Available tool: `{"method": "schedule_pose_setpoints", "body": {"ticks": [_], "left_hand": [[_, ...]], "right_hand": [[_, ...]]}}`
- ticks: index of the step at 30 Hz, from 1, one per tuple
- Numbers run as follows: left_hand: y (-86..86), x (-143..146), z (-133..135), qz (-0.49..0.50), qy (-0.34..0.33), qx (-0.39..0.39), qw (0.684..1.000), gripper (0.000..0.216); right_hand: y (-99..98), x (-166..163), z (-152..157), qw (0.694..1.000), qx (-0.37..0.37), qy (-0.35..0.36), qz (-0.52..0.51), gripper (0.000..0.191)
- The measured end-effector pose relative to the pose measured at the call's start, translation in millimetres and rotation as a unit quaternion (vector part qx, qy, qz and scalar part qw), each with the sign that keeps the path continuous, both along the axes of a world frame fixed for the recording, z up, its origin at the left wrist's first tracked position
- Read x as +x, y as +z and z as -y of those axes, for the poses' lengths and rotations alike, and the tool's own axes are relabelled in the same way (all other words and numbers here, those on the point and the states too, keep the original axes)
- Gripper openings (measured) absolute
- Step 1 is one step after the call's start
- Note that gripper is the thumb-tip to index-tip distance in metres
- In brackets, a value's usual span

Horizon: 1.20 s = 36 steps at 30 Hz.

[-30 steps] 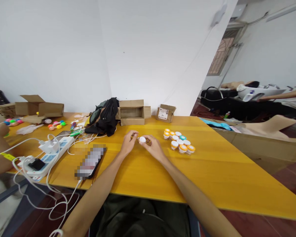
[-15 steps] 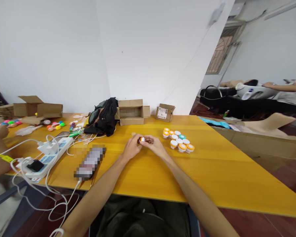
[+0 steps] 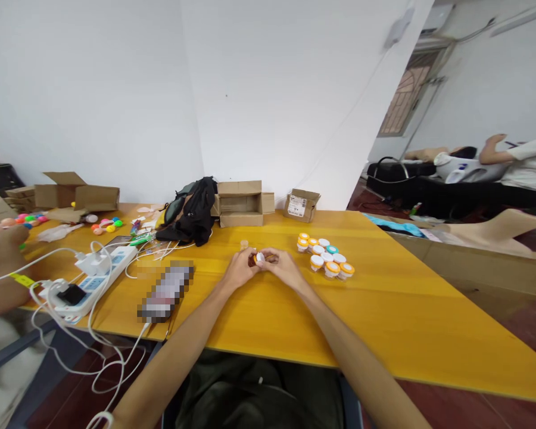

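Note:
Above the middle of the table, my left hand [image 3: 240, 268] and my right hand [image 3: 282, 266] meet around a small orange-and-white lid [image 3: 259, 258]. Fingers of both hands are closed on it; whether a jar sits under the lid is hidden by them. Just behind my left hand stands a small pale, see-through cup [image 3: 244, 244]. To the right of my right hand, several small clear jars [image 3: 332, 269] are grouped upright, with orange, white and teal lids.
A phone [image 3: 167, 292] and a power strip [image 3: 93, 286] with tangled cables lie to the left. Behind are a black bag [image 3: 192, 211], an open cardboard box [image 3: 241, 205] and a smaller box [image 3: 302, 205]. Another person's arm [image 3: 4, 262] rests at the far left.
Between my fingers the lid has tilted, showing more of its white face. The small cup behind my left hand shows more fully. The view has shifted slightly.

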<state>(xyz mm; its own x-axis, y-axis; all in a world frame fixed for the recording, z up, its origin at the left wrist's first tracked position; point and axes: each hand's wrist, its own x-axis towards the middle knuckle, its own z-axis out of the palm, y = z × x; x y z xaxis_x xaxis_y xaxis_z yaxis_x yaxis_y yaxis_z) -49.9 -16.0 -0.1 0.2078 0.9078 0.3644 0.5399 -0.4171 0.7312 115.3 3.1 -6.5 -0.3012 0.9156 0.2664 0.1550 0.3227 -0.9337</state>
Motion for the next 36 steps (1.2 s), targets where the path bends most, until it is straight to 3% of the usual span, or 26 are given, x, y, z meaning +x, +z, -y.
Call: {"method": "schedule_pose_setpoints", "body": {"ticks": [7,13,17,20,23,36], "left_hand": [[-4.3,-2,-7,0.132,-0.035,-0.056,0.989,0.024],[-8.6,-2,-16,0.225,-0.033,-0.111,0.968,0.034],[-9.9,-4,-19,0.236,-0.029,-0.119,0.964,0.035],[-11.3,-4,-21,0.236,-0.031,-0.121,0.964,0.038],[-12.5,-4,-23,0.235,-0.038,-0.125,0.963,0.04],[-10.5,0,-16,0.218,-0.087,-0.128,0.964,0.036]], "right_hand": [[-2.8,0,-2,0.999,-0.024,0.029,-0.039,0.029],[1.0,8,-6,0.999,-0.037,-0.002,-0.039,0.031],[8.7,17,-1,0.994,0.033,-0.041,0.092,0.02],[11.3,24,4,0.965,0.086,-0.072,0.239,0.015],[11.5,26,7,0.94,0.102,-0.08,0.316,0.015],[4.7,9,6,0.961,0.194,-0.041,0.191,0.006]]}}
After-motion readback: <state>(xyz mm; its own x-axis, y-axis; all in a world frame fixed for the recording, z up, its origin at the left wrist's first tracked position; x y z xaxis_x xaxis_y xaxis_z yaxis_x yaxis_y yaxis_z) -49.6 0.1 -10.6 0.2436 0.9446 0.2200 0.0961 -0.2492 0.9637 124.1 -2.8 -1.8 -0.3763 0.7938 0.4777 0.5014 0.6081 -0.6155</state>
